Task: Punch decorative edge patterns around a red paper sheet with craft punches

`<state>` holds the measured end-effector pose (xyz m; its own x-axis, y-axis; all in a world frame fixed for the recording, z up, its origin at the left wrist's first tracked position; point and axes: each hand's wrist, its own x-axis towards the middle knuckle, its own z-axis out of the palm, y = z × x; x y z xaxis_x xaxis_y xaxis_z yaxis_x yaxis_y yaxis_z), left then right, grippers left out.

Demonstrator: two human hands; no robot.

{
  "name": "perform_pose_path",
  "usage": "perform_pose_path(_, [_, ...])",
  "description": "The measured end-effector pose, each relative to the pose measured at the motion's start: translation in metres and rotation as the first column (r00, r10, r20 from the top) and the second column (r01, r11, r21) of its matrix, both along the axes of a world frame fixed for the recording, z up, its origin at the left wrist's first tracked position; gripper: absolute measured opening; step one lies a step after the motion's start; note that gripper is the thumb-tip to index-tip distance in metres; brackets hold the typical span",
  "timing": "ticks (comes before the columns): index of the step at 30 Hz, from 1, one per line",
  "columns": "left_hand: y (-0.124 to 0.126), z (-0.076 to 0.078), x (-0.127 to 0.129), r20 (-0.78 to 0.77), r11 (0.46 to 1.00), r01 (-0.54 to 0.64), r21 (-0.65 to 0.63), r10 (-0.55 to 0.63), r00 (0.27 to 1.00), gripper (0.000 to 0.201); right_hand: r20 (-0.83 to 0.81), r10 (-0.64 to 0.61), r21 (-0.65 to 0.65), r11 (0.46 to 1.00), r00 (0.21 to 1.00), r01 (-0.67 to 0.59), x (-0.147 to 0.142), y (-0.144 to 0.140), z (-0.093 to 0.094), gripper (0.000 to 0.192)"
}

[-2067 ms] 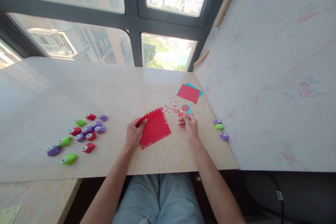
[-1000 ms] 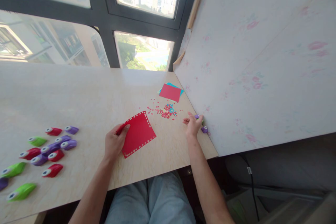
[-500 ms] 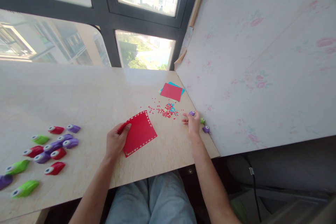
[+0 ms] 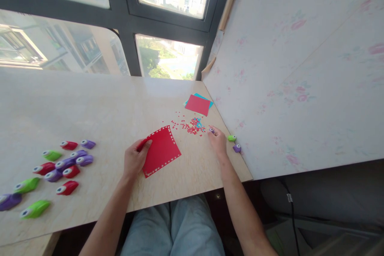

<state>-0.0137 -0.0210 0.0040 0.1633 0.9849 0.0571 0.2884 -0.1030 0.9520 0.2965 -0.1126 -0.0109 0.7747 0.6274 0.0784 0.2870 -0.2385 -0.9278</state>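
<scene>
I see the table (image 4: pixel 90 104) filling most of the view, with a wall (image 4: pixel 300 68) rising along its 3 o'clock edge. Near the centre lies the red sheet (image 4: pixel 163 150), flat, its edges punched with small holes. My left hand (image 4: pixel 135 160) sits at the sheet's 9 o'clock corner, fingers curled, thumb pressed on top of the paper, pinching that corner. My right hand (image 4: pixel 218 142) is at 3 o'clock of the sheet, apart from it, fingers closed around a purple punch (image 4: pixel 212 130) whose tip shows at the fingertips. At 12 o'clock of the sheet a red-over-blue paper stack (image 4: pixel 198 105) lies by the wall. A cluster of punches (image 4: pixel 57 168), red, green and purple, lies well apart at 9 o'clock of my left hand. Confetti (image 4: pixel 192 126) is scattered between sheet and stack, just beside the right hand. A green punch (image 4: pixel 231 138) and another purple one (image 4: pixel 237 149) rest by the wall, at 3 o'clock of the right hand.
</scene>
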Motion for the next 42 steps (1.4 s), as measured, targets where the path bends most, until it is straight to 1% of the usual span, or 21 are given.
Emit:
perform_pose_path(1, [0.0,0.001,0.0,0.002,1.0,0.001,-0.001,-0.001,1.0,0.04,0.102,0.006,-0.02,1.0,0.995,-0.004,-0.001,0.0,-0.002,0.042])
perform_pose_path(3, [0.0,0.001,0.0,0.0,1.0,0.004,0.006,-0.004,1.0,0.04,0.299,0.018,-0.064,0.998,0.954,0.001,-0.002,-0.001,-0.006,0.039])
perform_pose_path(4, [0.0,0.0,0.0,-0.002,1.0,0.006,0.012,-0.006,1.0,0.04,0.359,0.027,-0.077,0.997,0.933,0.001,-0.003,-0.002,-0.009,0.037])
perform_pose_path(7, [0.001,-0.002,0.0,-0.01,1.0,0.016,0.024,-0.015,1.0,0.039,0.458,0.084,-0.11,0.993,0.885,-0.037,-0.007,-0.007,-0.016,0.036])
perform_pose_path(9, [0.001,-0.004,-0.001,-0.012,0.999,0.025,0.026,-0.025,1.0,0.037,0.489,0.144,-0.112,0.988,0.86,-0.101,-0.01,-0.011,-0.02,0.034])
perform_pose_path(11, [0.001,-0.004,-0.001,-0.003,0.999,0.035,0.03,-0.035,0.999,0.035,0.513,0.203,-0.078,0.979,0.834,-0.191,-0.013,-0.013,-0.023,0.03])
perform_pose_path(13, [0.0,-0.003,-0.001,0.019,0.998,0.045,0.032,-0.045,0.999,0.034,0.537,0.262,-0.028,0.955,0.802,-0.294,-0.016,-0.015,-0.024,0.027])
perform_pose_path(17, [-0.001,-0.002,0.0,0.07,0.998,0.061,0.02,-0.063,0.996,0.033,0.577,0.394,0.014,0.871,0.715,-0.491,-0.027,-0.013,-0.022,0.023])
perform_pose_path(21, [-0.002,-0.001,0.001,0.094,0.998,0.062,0.007,-0.063,0.994,0.033,0.585,0.502,-0.007,0.789,0.637,-0.615,-0.044,-0.009,-0.017,0.023])
perform_pose_path(24, [-0.002,-0.002,0.001,0.091,0.997,0.074,0.019,-0.076,0.993,0.032,0.584,0.544,-0.024,0.753,0.603,-0.657,-0.057,-0.004,-0.013,0.023])
perform_pose_path(29, [-0.001,-0.006,0.001,0.05,0.996,0.075,0.048,-0.078,0.996,0.031,0.576,0.554,-0.031,0.749,0.601,-0.662,-0.064,0.008,-0.01,0.02])
perform_pose_path(31, [-0.001,-0.007,0.001,0.032,0.996,0.066,0.053,-0.068,0.997,0.031,0.565,0.584,-0.034,0.722,0.583,-0.691,-0.063,0.013,-0.011,0.019])
perform_pose_path(33, [-0.001,-0.007,0.001,0.018,0.996,0.062,0.059,-0.063,0.998,0.03,0.557,0.622,-0.049,0.686,0.55,-0.726,-0.063,0.017,-0.013,0.02])
perform_pose_path(35, [0.0,-0.007,0.001,0.01,0.996,0.063,0.068,-0.064,0.998,0.029,0.559,0.646,-0.069,0.662,0.521,-0.747,-0.063,0.02,-0.015,0.022])
perform_pose_path(38, [0.0,-0.008,0.001,0.001,0.994,0.068,0.082,-0.069,0.998,0.028,0.566,0.653,-0.096,0.658,0.503,-0.747,-0.065,0.023,-0.016,0.024])
perform_pose_path(42, [0.0,-0.011,0.001,-0.021,0.994,0.064,0.087,-0.063,0.998,0.028,0.554,0.66,-0.101,0.658,0.507,-0.747,-0.066,0.025,-0.015,0.019])
